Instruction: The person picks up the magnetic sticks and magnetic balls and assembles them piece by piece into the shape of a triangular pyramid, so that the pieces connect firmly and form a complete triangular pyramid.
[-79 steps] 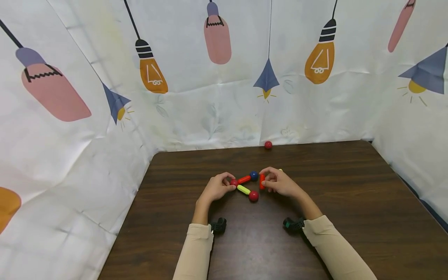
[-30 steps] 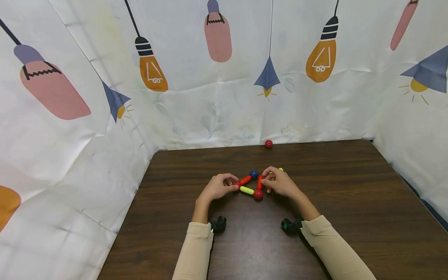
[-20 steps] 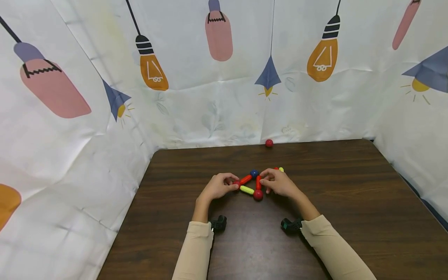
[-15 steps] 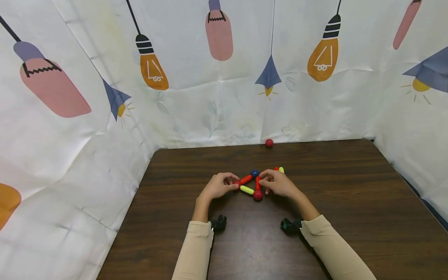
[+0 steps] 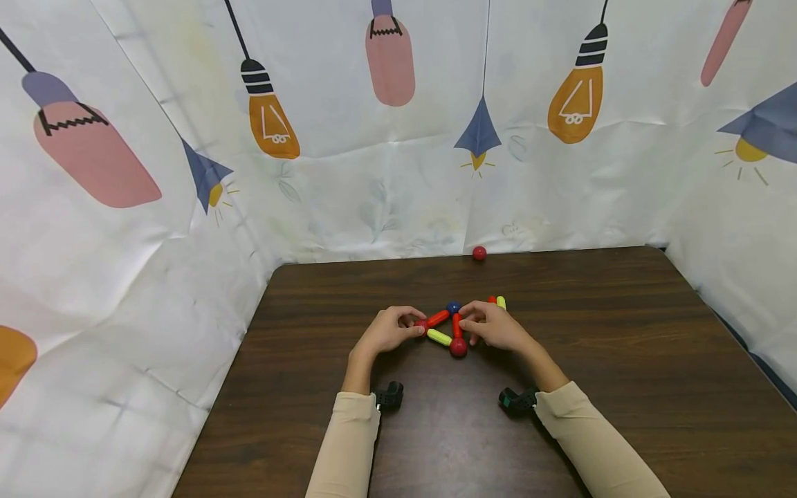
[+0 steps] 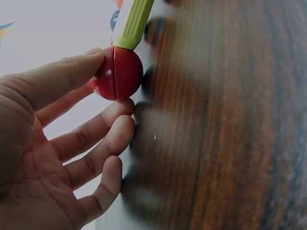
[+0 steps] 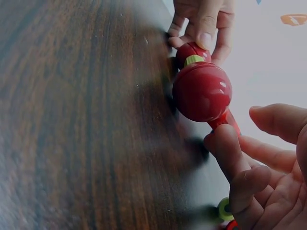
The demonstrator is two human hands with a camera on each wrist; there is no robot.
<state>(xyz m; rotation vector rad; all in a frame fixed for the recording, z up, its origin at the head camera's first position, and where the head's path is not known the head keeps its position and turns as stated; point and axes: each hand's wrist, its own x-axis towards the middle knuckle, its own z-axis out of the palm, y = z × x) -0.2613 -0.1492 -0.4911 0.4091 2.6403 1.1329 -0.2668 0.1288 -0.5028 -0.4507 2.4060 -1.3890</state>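
Note:
My left hand [image 5: 387, 332] pinches a red ball [image 5: 420, 328] between thumb and fingers, plain in the left wrist view. From that ball a red rod [image 5: 438, 318] runs to a blue ball [image 5: 454, 308], and a yellow-green rod [image 5: 439, 337] to a larger red ball [image 5: 458, 347]. Between the blue and larger red balls stands a second red rod [image 5: 457, 326], so the pieces outline a triangle. Fingertips of my right hand [image 5: 496, 327] are at this rod's right side. The right wrist view shows the right thumb [image 7: 276, 120] apart from the rod.
Behind the right hand lie another yellow-green rod [image 5: 501, 302] and a red piece [image 5: 492, 299], partly hidden. A lone red ball [image 5: 479, 254] sits at the brown table's [image 5: 349, 283] far edge, against the printed white cloth [image 5: 398, 194].
My right hand has brought the second red rod left against the larger red ball, then swung its upper end toward the blue ball. The larger red ball has shifted slightly right.

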